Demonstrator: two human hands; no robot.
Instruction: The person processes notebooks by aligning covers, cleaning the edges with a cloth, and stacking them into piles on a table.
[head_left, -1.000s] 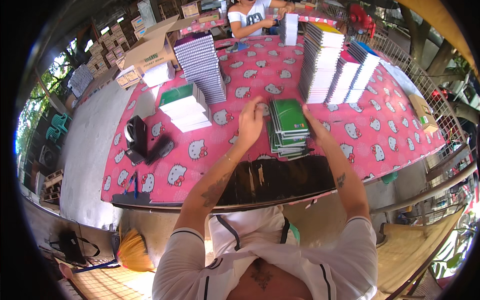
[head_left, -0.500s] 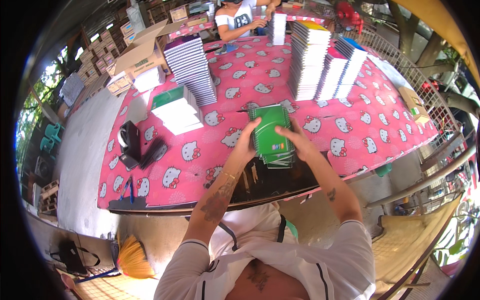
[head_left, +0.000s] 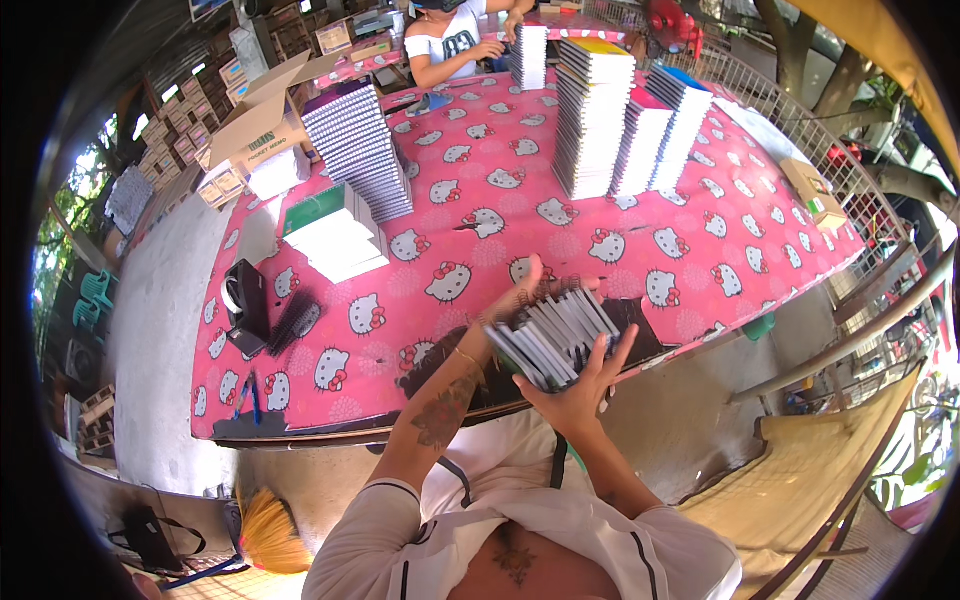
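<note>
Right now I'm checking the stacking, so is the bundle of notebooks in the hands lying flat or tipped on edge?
Tipped on edge: the notebooks show fanned page edges, held between left hand and right hand.

Pink-clothed table [head_left: 480, 250] with notebook stacks [head_left: 590, 120]

bright daylight | soft shadows | glare upper right | fisheye-bent, black rim | sharp centre

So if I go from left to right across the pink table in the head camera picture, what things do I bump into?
Black tape dispenser → black brush → green-topped white stack → the bundle of notebooks held up by the left hand and right hand → the tall book stacks → small cardboard box.
</note>
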